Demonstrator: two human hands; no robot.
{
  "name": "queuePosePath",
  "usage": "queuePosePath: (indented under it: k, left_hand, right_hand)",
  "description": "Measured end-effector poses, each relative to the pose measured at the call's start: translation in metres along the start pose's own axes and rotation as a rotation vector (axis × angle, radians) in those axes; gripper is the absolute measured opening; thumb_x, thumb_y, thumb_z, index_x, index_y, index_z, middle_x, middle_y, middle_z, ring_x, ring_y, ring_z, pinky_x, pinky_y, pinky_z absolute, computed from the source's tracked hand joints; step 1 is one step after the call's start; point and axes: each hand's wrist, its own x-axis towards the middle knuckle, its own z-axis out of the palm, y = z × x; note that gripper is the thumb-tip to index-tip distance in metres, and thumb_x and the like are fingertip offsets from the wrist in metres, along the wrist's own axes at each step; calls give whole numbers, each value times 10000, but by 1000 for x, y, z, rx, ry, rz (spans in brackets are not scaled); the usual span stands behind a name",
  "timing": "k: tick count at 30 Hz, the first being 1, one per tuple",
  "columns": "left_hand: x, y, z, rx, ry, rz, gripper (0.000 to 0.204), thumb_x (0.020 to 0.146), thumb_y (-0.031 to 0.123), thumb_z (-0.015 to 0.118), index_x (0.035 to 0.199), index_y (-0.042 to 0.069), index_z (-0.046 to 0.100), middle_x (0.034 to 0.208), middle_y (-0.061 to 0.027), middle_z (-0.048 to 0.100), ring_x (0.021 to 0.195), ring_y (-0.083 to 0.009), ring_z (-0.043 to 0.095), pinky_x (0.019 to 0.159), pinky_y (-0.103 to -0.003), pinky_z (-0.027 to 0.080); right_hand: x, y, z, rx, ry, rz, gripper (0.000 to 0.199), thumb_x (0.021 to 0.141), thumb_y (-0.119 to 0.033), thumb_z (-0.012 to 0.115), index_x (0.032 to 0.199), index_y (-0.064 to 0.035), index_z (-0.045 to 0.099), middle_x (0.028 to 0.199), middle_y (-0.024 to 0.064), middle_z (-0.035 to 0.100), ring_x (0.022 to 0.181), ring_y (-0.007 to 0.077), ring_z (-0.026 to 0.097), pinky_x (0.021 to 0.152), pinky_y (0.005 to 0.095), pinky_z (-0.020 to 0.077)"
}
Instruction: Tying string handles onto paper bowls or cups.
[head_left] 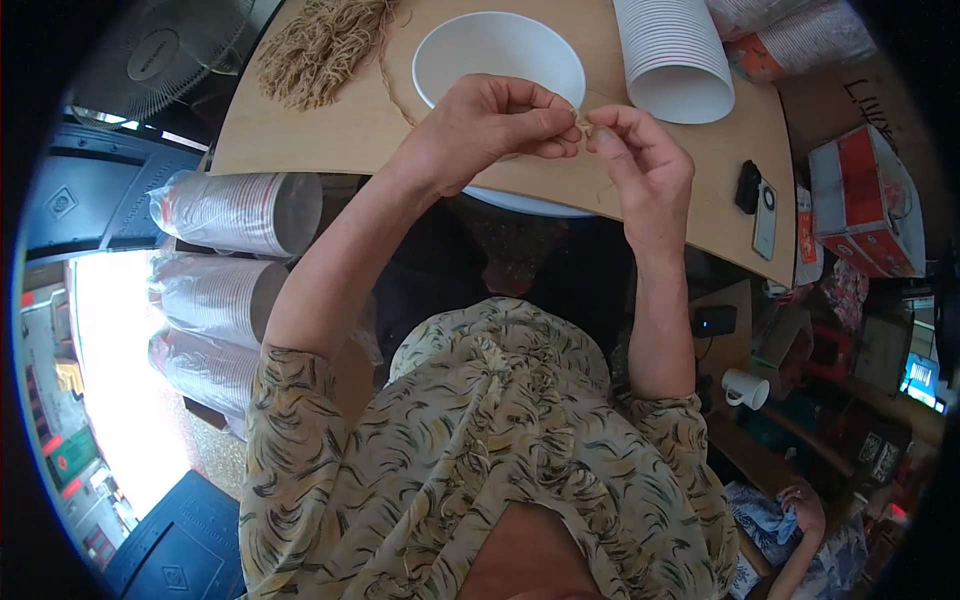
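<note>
Your left hand (505, 122) and right hand (648, 172) pinch a tan strand (583, 122) between their fingertips, so this piece seems mid-work; the tangled heap (325, 50) beyond your left hand looks loose, probably unworked. Your left hand hides the near part of the white bowl (436, 65); whether the strand is knotted, you cannot make out

Head-worn fisheye view, steeply downward
</note>
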Motion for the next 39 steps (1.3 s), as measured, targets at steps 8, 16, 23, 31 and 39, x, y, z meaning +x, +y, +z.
queuePosePath:
  k: [8,16,23,31,39]
  left_hand:
    - [3,-5,-6,-84,-69,-51,259,982,165,674,1086,-72,683,969,-133,733,877,-150,720,839,-238,596]
    - [1,-2,-6,-30,-78,-44,252,967,150,688,1086,-72,686,931,-119,730,846,-145,722,814,-235,601]
    - [1,-2,-3,-5,-34,-29,237,955,139,702,1054,-76,698,920,-126,735,838,-152,727,801,-247,610]
    - [1,-4,-2,-18,-15,-34,233,950,139,707,1043,-74,708,923,-136,742,826,-155,731,789,-246,613]
    - [1,-5,3,-49,4,-29,213,955,116,693,1044,-76,711,924,-143,741,831,-158,732,795,-246,614]
  right_hand:
    - [5,11,-8,103,-124,72,185,923,-112,740,1048,22,715,883,-14,678,749,36,564,680,194,460]
    - [10,13,-8,111,-149,56,135,906,-78,759,1007,8,733,832,-22,670,710,17,542,620,173,422]
    - [6,16,-3,172,-104,116,123,906,-97,765,977,-3,733,823,-22,671,666,14,526,568,166,388]
    - [0,18,5,317,-73,102,168,913,-83,751,1034,25,704,863,25,707,694,34,585,579,169,406]
    - [-7,19,17,118,34,-48,136,953,-74,705,1028,38,686,882,50,717,756,71,654,681,194,512]
